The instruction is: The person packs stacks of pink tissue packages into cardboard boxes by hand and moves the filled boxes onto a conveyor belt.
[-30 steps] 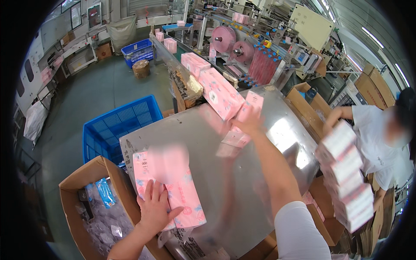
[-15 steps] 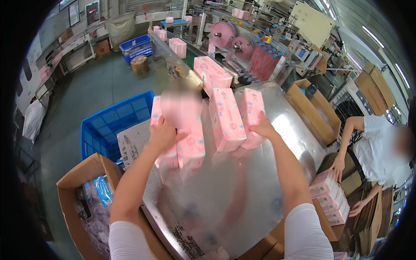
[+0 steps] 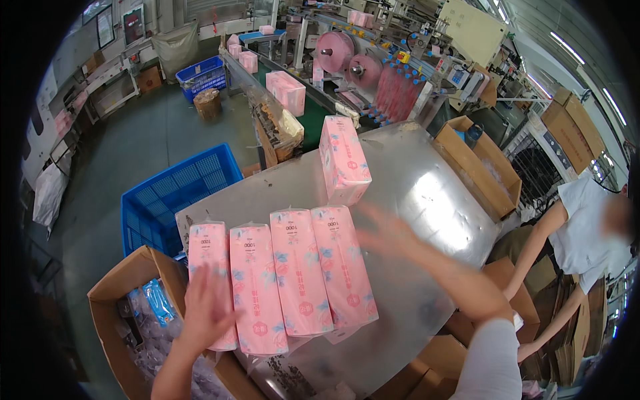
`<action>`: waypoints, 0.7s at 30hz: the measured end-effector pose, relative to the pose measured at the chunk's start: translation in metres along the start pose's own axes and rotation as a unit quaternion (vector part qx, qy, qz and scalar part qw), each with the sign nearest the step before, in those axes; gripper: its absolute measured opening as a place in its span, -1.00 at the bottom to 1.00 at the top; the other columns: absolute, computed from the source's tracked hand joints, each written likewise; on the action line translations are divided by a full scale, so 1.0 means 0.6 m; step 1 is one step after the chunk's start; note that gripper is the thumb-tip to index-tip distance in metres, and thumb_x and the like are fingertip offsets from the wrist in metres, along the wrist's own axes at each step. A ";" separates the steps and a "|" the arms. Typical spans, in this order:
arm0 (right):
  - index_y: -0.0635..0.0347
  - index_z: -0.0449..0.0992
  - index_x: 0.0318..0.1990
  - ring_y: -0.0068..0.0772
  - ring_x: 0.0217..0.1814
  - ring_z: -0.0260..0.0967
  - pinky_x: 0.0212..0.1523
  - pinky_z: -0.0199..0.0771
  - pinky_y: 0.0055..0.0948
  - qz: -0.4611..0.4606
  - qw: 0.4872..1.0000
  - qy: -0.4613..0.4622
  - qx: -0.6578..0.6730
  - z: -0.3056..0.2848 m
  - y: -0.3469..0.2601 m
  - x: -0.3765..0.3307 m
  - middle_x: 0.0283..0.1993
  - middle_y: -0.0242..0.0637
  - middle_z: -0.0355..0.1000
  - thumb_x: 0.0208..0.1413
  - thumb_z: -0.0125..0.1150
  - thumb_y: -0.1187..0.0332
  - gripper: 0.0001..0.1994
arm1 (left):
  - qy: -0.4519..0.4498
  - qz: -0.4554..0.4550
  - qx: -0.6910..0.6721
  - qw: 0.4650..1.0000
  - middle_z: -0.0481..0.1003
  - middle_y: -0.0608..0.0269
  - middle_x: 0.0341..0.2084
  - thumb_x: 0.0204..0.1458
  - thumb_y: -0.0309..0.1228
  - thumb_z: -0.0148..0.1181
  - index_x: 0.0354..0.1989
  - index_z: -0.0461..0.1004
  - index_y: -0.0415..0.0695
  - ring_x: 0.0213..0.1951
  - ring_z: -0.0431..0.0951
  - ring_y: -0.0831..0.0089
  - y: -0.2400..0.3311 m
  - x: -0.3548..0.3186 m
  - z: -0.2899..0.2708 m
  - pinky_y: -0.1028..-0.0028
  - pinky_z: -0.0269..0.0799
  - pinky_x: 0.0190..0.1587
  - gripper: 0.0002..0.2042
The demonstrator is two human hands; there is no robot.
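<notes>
Several pink soft packs, seemingly tissues, lie side by side in a row on the shiny metal table (image 3: 407, 300). My left hand (image 3: 208, 310) is at the leftmost pack (image 3: 208, 241), its fingers spread over the pack's lower part and slightly blurred. Beyond the upper right corner of the rightmost pack (image 3: 344, 270), my right hand (image 3: 390, 233) hangs over the metal, smeared by motion, fingers stretched out and holding nothing. A single pink pack (image 3: 345, 163) sits apart at the table's far side, just behind the row.
More packs, one a larger pink block (image 3: 287, 92), sit along the conveyor. A blue crate (image 3: 150, 210) and a cardboard box (image 3: 100, 303) of plastic bags flank the table's left. On the right are a long carton (image 3: 470, 163) and a co-worker in a white shirt (image 3: 577, 233).
Both hands have brought the packs toward me into one row, and my right hand has come off them. The pack from the conveyor's end is now on the table. The co-worker's stack is no longer visible.
</notes>
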State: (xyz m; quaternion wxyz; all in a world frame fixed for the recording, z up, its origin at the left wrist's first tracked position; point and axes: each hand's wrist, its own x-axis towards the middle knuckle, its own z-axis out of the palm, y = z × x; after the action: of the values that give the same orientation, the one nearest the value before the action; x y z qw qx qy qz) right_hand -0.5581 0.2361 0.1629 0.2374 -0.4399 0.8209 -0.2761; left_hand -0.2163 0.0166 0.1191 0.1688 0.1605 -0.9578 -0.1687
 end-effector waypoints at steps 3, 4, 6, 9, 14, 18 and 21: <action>0.15 0.13 0.22 0.00 0.21 0.17 0.14 0.22 -0.17 0.056 0.960 0.228 -0.150 -0.026 0.056 0.190 0.30 -0.02 0.04 -0.18 0.25 -0.04 -0.19 | 0.089 -0.151 -0.259 0.950 0.19 -0.09 0.13 -0.14 -0.37 0.30 0.17 0.11 -0.25 0.18 0.20 0.17 -0.048 0.009 0.038 0.29 0.18 0.14 -0.32; 0.13 0.06 0.26 0.04 0.21 0.16 0.13 0.24 -0.17 0.110 0.937 0.266 -0.197 -0.021 0.053 0.223 0.31 -0.01 0.00 -0.23 0.28 -0.04 -0.12 | 0.029 -0.209 -0.340 0.917 0.23 -0.06 0.10 -0.11 -0.39 0.28 0.18 0.10 -0.26 0.14 0.24 0.22 -0.054 0.017 0.040 0.32 0.22 0.11 -0.34; 0.09 -0.06 0.30 0.07 0.26 0.09 0.15 0.23 -0.17 0.219 0.936 0.232 -0.149 -0.010 0.060 0.239 0.33 0.01 -0.06 -0.27 0.30 -0.01 -0.04 | -0.087 -0.315 -0.485 0.811 0.31 0.01 0.05 -0.06 -0.43 0.23 0.19 0.09 -0.27 0.07 0.33 0.32 -0.067 0.038 0.033 0.38 0.30 0.05 -0.37; 0.08 -0.19 0.33 0.07 0.26 0.09 0.16 0.22 -0.15 0.252 0.941 0.187 -0.128 -0.012 0.088 0.213 0.32 0.04 -0.06 -0.27 0.28 0.06 0.01 | -0.185 -0.349 -0.512 0.763 0.39 0.13 -0.03 -0.02 -0.32 0.21 0.18 0.15 -0.23 -0.04 0.43 0.37 -0.091 0.059 0.028 0.37 0.35 -0.01 -0.41; 0.20 -0.16 0.32 -0.12 0.23 0.18 0.17 0.22 -0.23 0.164 0.979 -0.092 -0.082 -0.054 0.117 0.009 0.25 0.06 0.10 -0.18 0.25 0.04 -0.04 | -0.300 -0.389 -0.549 0.676 0.38 0.14 0.02 0.01 -0.18 0.16 0.16 0.21 -0.18 0.01 0.41 0.31 -0.124 0.060 0.020 0.36 0.35 0.02 -0.44; 0.21 0.15 0.22 -0.27 0.14 0.27 0.08 0.32 -0.28 0.303 0.885 -0.123 0.332 -0.014 0.150 -0.140 0.13 -0.08 0.27 -0.04 0.14 -0.05 -0.27 | -0.307 -0.373 -0.589 0.647 0.37 0.13 0.03 0.01 -0.07 0.11 0.16 0.20 -0.20 0.03 0.41 0.32 -0.114 0.093 0.071 0.33 0.34 0.05 -0.39; 0.21 0.22 0.19 -0.32 0.09 0.31 0.01 0.38 -0.29 0.336 0.838 -0.021 0.429 0.031 0.184 -0.190 0.07 -0.15 0.34 0.02 0.08 -0.04 -0.35 | -0.289 -0.401 -0.597 0.632 0.38 0.11 0.02 0.02 -0.10 0.08 0.15 0.20 -0.22 0.02 0.42 0.33 -0.079 0.108 0.104 0.32 0.35 0.05 -0.42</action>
State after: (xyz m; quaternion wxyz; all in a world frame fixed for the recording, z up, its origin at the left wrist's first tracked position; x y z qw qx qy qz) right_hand -0.5544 0.3798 0.0931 0.4974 0.0036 0.7128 -0.4946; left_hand -0.2856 -0.0326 0.0631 -0.1420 0.3355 -0.4889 -0.7926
